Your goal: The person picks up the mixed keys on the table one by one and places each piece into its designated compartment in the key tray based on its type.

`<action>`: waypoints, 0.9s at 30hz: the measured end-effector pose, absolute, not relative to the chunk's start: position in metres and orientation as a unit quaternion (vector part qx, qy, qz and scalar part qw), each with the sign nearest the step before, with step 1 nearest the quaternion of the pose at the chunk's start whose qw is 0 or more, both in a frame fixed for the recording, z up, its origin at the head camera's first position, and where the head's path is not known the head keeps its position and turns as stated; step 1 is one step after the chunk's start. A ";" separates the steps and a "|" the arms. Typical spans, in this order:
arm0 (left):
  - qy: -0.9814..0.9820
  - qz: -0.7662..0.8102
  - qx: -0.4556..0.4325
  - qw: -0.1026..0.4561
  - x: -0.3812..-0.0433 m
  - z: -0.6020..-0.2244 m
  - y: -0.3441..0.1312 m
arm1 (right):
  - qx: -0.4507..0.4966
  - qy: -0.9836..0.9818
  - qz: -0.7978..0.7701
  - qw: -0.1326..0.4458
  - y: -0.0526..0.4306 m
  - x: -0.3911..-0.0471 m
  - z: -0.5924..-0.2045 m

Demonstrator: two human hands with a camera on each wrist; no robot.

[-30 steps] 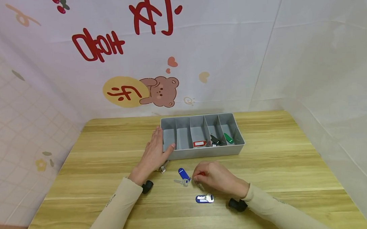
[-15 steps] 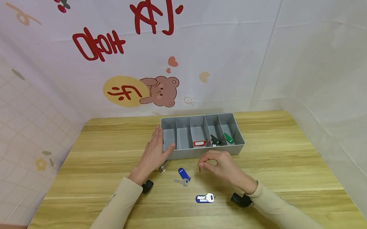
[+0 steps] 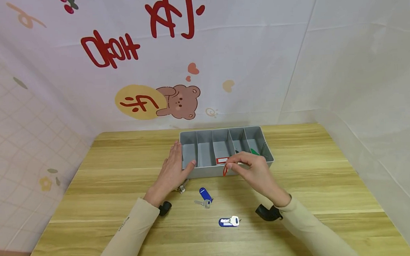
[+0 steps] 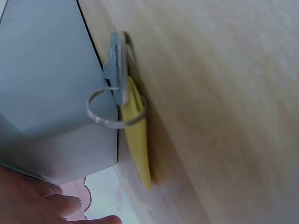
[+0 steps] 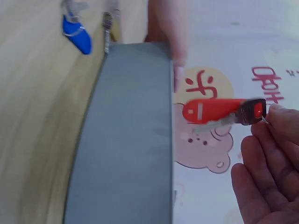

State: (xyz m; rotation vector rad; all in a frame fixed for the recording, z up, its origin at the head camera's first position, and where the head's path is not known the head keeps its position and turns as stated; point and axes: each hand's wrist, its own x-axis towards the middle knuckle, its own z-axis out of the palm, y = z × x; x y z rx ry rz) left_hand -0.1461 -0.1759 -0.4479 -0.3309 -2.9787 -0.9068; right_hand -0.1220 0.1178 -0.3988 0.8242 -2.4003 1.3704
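Note:
My left hand [image 3: 172, 168] lies against the left end of a grey five-compartment tray [image 3: 201, 172], fingers straight and thumb at the front rim. My right hand [image 3: 255, 171] pinches the ring of a red key tag [image 5: 212, 109], which hangs down at the tray's front rim in the head view. A black-headed key [image 5: 252, 112] dangles with it. Inside the middle compartment lies another red key tag [image 3: 222, 160]. Farther right, a green key tag [image 3: 255, 152] shows partly behind the right hand. Beside the tray, under my left wrist, is a yellow key tag [image 4: 136, 140] with a ring and key.
On the table [image 3: 296, 230] in front of the tray lie a blue key tag [image 3: 204, 193] with its key [image 3: 203, 204] and, nearer, a second blue key tag [image 3: 223, 224] under a key. A printed cloth [image 3: 257, 66] hangs behind the table.
My right hand has lifted the red key tag from the table beside the blue tags and carried it forward to the tray's front rim. The left hand has stayed put.

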 end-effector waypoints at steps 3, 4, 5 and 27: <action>-0.951 -0.291 -0.106 0.006 -0.146 -0.447 -0.176 | 0.266 -0.825 0.479 0.139 0.117 -0.127 -0.395; -0.951 -0.291 -0.106 0.005 -0.146 -0.447 -0.176 | 0.261 -0.825 0.481 0.141 0.117 -0.128 -0.393; -0.951 -0.291 -0.106 0.005 -0.146 -0.447 -0.176 | 0.256 -0.825 0.483 0.142 0.116 -0.130 -0.392; -0.949 -0.296 -0.106 0.006 -0.145 -0.446 -0.176 | 0.186 -0.835 0.501 0.133 0.102 -0.172 -0.400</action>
